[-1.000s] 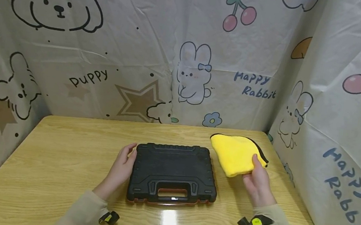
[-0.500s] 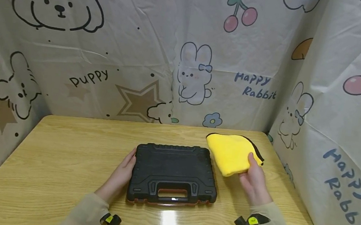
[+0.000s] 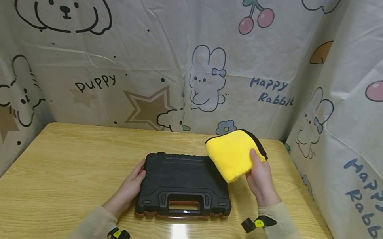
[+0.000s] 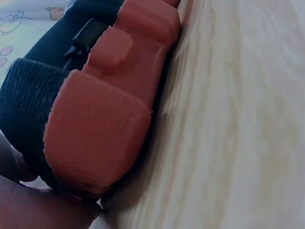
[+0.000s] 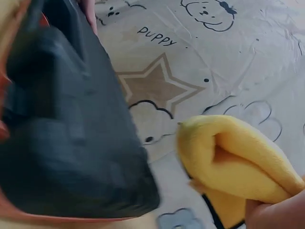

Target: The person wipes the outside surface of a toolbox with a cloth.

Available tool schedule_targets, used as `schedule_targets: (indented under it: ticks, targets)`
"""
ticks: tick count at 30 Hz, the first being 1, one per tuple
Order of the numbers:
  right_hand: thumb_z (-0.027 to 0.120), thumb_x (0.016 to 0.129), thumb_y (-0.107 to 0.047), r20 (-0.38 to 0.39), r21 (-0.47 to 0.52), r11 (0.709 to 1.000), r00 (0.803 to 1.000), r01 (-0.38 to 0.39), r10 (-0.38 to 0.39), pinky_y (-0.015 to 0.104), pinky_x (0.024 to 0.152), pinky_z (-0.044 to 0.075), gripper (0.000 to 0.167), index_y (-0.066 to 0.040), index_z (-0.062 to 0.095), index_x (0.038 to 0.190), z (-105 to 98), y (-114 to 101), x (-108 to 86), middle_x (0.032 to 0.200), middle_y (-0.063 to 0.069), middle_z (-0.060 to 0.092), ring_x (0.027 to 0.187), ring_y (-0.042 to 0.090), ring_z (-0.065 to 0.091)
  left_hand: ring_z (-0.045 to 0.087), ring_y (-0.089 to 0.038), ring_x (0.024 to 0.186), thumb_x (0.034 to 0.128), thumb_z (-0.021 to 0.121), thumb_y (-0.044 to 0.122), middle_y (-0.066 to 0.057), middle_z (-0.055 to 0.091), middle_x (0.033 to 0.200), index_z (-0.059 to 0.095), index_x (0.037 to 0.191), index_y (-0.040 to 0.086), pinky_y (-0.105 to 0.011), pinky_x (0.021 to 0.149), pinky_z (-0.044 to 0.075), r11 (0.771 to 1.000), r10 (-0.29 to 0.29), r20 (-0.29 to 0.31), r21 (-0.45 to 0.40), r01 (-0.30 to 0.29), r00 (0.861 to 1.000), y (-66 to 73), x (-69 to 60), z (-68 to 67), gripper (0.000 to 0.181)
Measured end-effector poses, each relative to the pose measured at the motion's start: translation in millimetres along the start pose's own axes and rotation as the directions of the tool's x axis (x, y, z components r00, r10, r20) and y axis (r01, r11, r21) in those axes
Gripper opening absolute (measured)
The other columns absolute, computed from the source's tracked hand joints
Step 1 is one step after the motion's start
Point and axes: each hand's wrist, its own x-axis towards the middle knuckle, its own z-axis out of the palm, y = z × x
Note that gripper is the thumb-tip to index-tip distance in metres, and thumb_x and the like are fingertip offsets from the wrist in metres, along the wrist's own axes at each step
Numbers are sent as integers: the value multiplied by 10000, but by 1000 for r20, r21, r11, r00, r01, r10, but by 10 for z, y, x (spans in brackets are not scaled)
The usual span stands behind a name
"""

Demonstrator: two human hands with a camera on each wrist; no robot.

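A black case (image 3: 184, 178) with an orange underside lies flat on the wooden table, its handle toward the person. At the case's left side is the left hand (image 3: 128, 187), fingers along the edge; the left wrist view shows fingers (image 4: 43, 205) against the case's corner (image 4: 95, 133). A folded yellow cloth (image 3: 232, 154) with black trim is pinched between the right thumb and fingers. The right hand (image 3: 261, 179) holds it raised, and it covers the case's far right corner in the head view. In the right wrist view the cloth (image 5: 233, 157) hangs beside the case (image 5: 86, 124).
The wooden table (image 3: 63, 167) extends to the left of the case and in front of it. A printed fabric sheet (image 3: 142, 49) stands behind the table and along both sides. Each wrist wears a strap with a small black device.
The right hand has moved left with the yellow cloth and lifted it, from beside the case to over its far right corner. The left hand has closed in slightly on the case's left edge.
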Motion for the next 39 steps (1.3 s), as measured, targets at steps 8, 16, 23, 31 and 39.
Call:
schedule_targets:
  ticks: [8, 16, 23, 31, 39]
  targets:
    - [482, 1103, -315, 146, -373, 919, 986, 129, -80, 204, 699, 561, 382, 5, 529, 1308, 345, -216, 216, 905, -46, 618, 772, 55, 640, -28, -393, 1599, 1145, 269, 217, -180, 4, 1737, 56, 1673, 123, -570, 1295, 43, 1000, 3, -1, -18, -3, 1000, -13, 24, -23, 578]
    - [531, 1088, -301, 170, -671, 699, 969, 247, -179, 264, 791, 513, 457, -4, 556, 1434, 745, -313, 424, 1187, 173, 655, 916, 181, 616, -20, -378, 1603, 1144, 301, 265, -146, 15, 1744, 60, 1677, 158, -565, 1295, 58, 1000, -18, 6, -18, 19, 1000, -8, 34, -31, 595]
    - [574, 1060, -168, 313, -779, 482, 915, 400, -254, 443, 795, 570, 234, -18, 647, 1224, 1061, -166, 554, 1085, 217, 715, 902, 338, 690, -5, -381, 1603, 1142, 313, 280, -156, 23, 1743, 59, 1679, 176, -568, 1293, 75, 1000, -21, 5, 6, 21, 1000, -24, 45, -23, 602]
    - [592, 913, 68, 561, -786, 164, 799, 596, -218, 460, 976, 571, 426, -36, 656, 1321, 1376, 257, 586, 1247, 162, 724, 1119, 328, 700, -4, -385, 1602, 1141, 320, 279, -164, 29, 1741, 60, 1679, 171, -570, 1293, 67, 1000, -15, 15, 11, 15, 1000, -43, 38, -12, 607]
    - [634, 961, 12, 699, -715, -34, 713, 699, -46, 408, 1016, 566, 442, -70, 615, 1395, 1680, 419, 479, 1311, 112, 710, 1166, 264, 698, -7, -381, 1603, 1141, 310, 259, -160, 39, 1742, 69, 1678, 166, -571, 1293, 58, 1000, -15, 5, 12, 15, 1000, -70, 24, -20, 596]
